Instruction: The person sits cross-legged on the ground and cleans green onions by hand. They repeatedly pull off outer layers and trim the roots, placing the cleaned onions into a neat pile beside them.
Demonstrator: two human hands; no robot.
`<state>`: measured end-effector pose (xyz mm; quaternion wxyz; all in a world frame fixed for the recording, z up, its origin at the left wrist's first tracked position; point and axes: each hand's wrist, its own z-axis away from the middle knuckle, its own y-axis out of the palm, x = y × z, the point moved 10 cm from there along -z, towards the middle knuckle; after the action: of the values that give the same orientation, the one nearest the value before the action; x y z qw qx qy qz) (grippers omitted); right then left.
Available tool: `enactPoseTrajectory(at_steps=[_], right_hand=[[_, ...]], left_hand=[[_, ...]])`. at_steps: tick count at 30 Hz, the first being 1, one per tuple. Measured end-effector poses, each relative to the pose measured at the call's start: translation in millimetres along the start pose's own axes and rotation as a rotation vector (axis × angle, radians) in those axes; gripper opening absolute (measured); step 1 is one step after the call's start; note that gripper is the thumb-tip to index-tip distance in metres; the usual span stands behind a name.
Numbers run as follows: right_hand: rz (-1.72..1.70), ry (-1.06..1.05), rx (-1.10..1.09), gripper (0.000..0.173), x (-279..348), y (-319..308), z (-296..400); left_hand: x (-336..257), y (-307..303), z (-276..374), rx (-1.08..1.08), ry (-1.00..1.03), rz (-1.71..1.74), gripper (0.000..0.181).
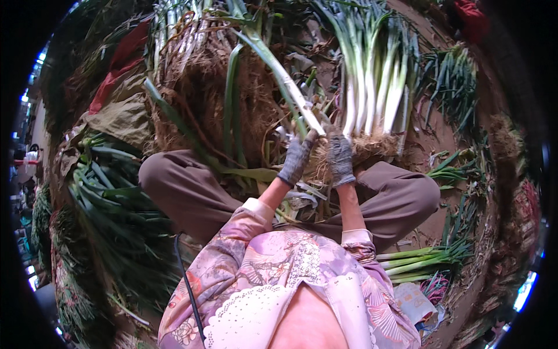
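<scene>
A long green onion (301, 98) slants up and left from between my two hands, its white end lowest. My left hand (298, 157), in a grey knit glove, is closed around its lower part, thumb near the white end. Beside that end is my right hand (341, 157), also gloved, with its fingers curled. Whether these fingers grip anything is hidden. Pale fibrous roots (321, 159) show between the hands. Just right of my right hand, a row of cleaned green onions (370, 91) stands with white stems and roots toward me.
A large pile of unpeeled onions with tangled brown roots (196, 83) lies ahead to the left. Green leaves (117, 200) heap beside my left knee. More onions (414, 264) lie at right, near a crumpled printed bag (414, 301). Peeled scraps (301, 200) litter the ground between my legs.
</scene>
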<state>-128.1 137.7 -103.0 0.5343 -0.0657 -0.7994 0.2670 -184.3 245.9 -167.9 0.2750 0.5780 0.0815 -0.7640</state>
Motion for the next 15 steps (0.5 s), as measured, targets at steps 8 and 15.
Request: enactPoseTrajectory(at_steps=[8,15], right_hand=[[0.079,0.194,0.600,0.031,-1,65,-6],[-0.866,0.686,0.627,0.023,-14,127,-10]], left_hand=[[14,-45,22,-0.095,0.006,-0.035,0.025],[-16,-54,64,-0.146,-0.018,-0.235,0.030]])
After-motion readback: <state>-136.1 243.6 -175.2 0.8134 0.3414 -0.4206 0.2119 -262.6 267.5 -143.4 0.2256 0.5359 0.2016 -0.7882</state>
